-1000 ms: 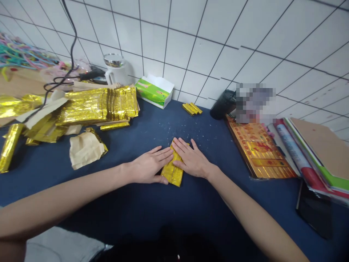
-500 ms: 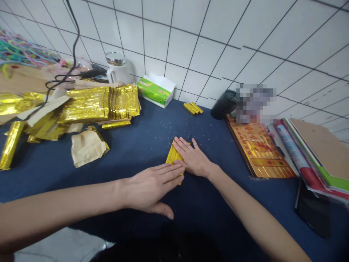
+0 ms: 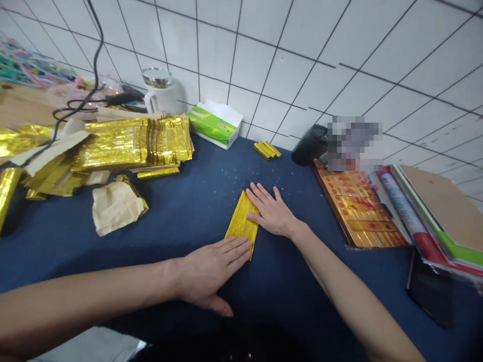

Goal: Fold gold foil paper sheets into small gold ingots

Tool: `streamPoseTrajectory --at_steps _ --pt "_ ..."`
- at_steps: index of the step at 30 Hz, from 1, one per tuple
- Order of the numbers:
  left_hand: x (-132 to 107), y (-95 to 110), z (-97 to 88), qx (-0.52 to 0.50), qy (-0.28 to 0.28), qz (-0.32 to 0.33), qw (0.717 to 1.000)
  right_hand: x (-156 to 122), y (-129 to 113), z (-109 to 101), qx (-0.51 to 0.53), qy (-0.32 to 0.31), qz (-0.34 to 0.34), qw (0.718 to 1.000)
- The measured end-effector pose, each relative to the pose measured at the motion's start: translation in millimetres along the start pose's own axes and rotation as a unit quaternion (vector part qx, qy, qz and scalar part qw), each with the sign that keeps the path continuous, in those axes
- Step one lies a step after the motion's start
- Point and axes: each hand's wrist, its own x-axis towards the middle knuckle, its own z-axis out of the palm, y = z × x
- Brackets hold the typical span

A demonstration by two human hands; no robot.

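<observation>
A creased piece of gold foil paper (image 3: 241, 218) lies flat on the dark blue tabletop in front of me. Across its near end rest the fingers of my left hand (image 3: 213, 269), stretched out with the thumb apart. My right hand (image 3: 273, 211) lies flat and spread at the paper's right edge, with the thumb and fingertips touching it. Parts of the paper's near end and right edge are hidden under my fingers. To the left sits a crumpled piece of paper (image 3: 116, 206), tan side up with some gold showing.
Stacked gold foil paper (image 3: 124, 143) fills the back left, crossed by a black cable (image 3: 98, 55). Along the wall stand a white mug (image 3: 166, 95), a green tissue pack (image 3: 215, 123), small gold rolls (image 3: 267, 150) and a black cup (image 3: 311, 144). Orange-gold packets (image 3: 362, 211) and folders (image 3: 445, 206) lie right.
My hands have moved apart along the gold foil paper: the left slightly toward me, the right slightly away and to the right. More of the paper's middle shows now.
</observation>
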Motion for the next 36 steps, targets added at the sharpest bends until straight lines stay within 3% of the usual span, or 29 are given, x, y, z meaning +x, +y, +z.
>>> streamPoseTrajectory --at_steps 2,5,8,11,14,16,19,24,30,36 --pt "-0.3 0.2 0.5 -0.001 0.007 0.0 1.0 3.1 6.6 0.6 0.003 0.002 0.011 1.0" --pt "-0.9 0.0 1.0 -0.003 0.006 -0.001 1.0 4.7 11.2 -1.9 0.002 0.021 0.079 0.997" --pt "-1.1 0.0 0.9 0.0 0.009 0.0 1.0 -0.4 0.9 -10.2 0.001 0.053 0.126 0.991" --pt "-1.0 0.3 0.7 0.0 0.013 0.003 1.0 -10.4 -25.3 -20.5 0.037 0.069 0.063 0.995" --pt "-0.9 0.5 0.6 -0.005 0.014 0.0 1.0 -16.2 -49.3 -25.1 0.1 0.019 -0.074 0.992" --pt "-1.0 0.2 0.4 -0.013 0.013 0.0 1.0 -14.3 -53.9 -23.1 0.121 -0.013 -0.108 0.987" --pt "-1.1 -1.2 -0.1 -0.026 0.009 0.01 1.0 -4.0 -44.1 -16.1 0.096 -0.029 -0.092 0.991" --pt "-2.2 -4.0 0.3 -0.034 -0.002 0.018 0.999 13.0 -22.9 -7.5 0.01 -0.001 -0.056 0.998" --pt "-3.1 -0.1 -1.6 -0.012 -0.004 0.016 1.0 16.1 -20.0 -2.8 -0.01 0.013 -0.039 0.999" --pt "20.6 -1.4 -18.0 0.02 0.107 0.006 0.994 16.6 -19.8 -1.5 -0.021 0.02 -0.041 0.999"
